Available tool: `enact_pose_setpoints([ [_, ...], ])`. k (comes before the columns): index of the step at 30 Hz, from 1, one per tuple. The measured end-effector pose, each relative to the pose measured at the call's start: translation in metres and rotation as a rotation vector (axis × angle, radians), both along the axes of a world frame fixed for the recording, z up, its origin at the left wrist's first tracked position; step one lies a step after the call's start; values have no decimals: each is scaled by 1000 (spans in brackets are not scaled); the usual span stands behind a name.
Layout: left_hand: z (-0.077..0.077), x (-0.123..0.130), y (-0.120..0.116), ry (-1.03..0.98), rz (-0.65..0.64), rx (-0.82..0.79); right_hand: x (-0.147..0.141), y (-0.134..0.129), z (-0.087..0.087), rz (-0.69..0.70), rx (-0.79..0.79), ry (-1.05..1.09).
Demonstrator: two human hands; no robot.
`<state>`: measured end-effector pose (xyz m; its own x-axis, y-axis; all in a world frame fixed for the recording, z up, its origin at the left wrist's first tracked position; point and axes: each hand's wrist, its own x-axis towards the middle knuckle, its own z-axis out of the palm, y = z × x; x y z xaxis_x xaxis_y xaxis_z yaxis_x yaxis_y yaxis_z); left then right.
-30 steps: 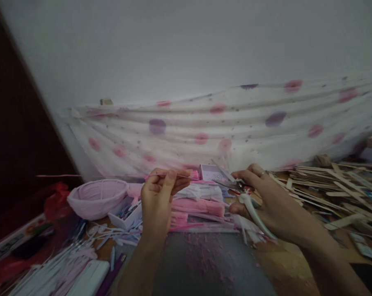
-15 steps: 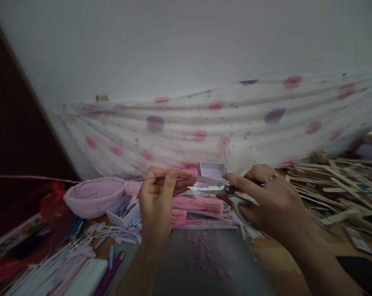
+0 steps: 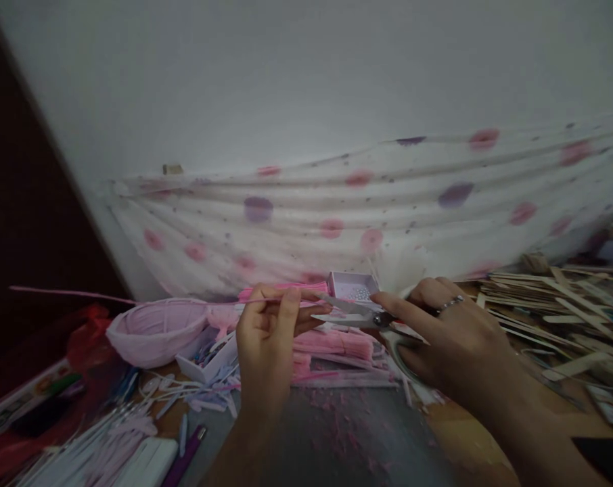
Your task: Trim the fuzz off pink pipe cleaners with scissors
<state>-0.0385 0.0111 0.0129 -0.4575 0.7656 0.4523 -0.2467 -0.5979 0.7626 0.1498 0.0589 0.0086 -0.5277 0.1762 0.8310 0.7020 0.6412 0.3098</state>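
My left hand (image 3: 270,331) pinches a long thin pink strip, perhaps a pipe cleaner (image 3: 78,293), that stretches out to the left above a pale pink woven bowl (image 3: 157,331). Around the handles of a pair of scissors (image 3: 354,316) is my right hand (image 3: 446,328), a ring on one finger. The blades stand apart, their tips at the fingertips of my left hand by the strip's right end. Whether they touch the strip I cannot tell. Beneath both hands lie pink bundles (image 3: 347,345) of thin pieces.
A small box of beads (image 3: 354,287) stands behind the bundles, another small box (image 3: 210,362) beside the bowl. Pink scraps (image 3: 344,433) litter a grey mat (image 3: 388,446). Wooden sticks (image 3: 555,304) pile up at right. A spotted cloth (image 3: 306,210) hangs along the wall.
The pink strip's far end now shows at left, where before it ran out of view. Both hands sit slightly lower and further right in view; the scissor blades look wider apart.
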Motion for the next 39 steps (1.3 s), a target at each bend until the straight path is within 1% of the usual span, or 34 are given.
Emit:
enact_pose_setpoints([
  [6,0,2,0,13,4,-21,-1,-1,1,-4,-4,-16],
  [11,1,3,1,12,7,-8,-1,-3,3,23,-50,3],
  [18,0,3,1,29,-28,-11,-2,-2,2,15,-30,6],
  [25,-2,3,0,3,-44,-15,-2,0,1,15,-5,11],
  [39,1,5,-3,-19,-46,-29,-3,0,0,5,-34,0],
])
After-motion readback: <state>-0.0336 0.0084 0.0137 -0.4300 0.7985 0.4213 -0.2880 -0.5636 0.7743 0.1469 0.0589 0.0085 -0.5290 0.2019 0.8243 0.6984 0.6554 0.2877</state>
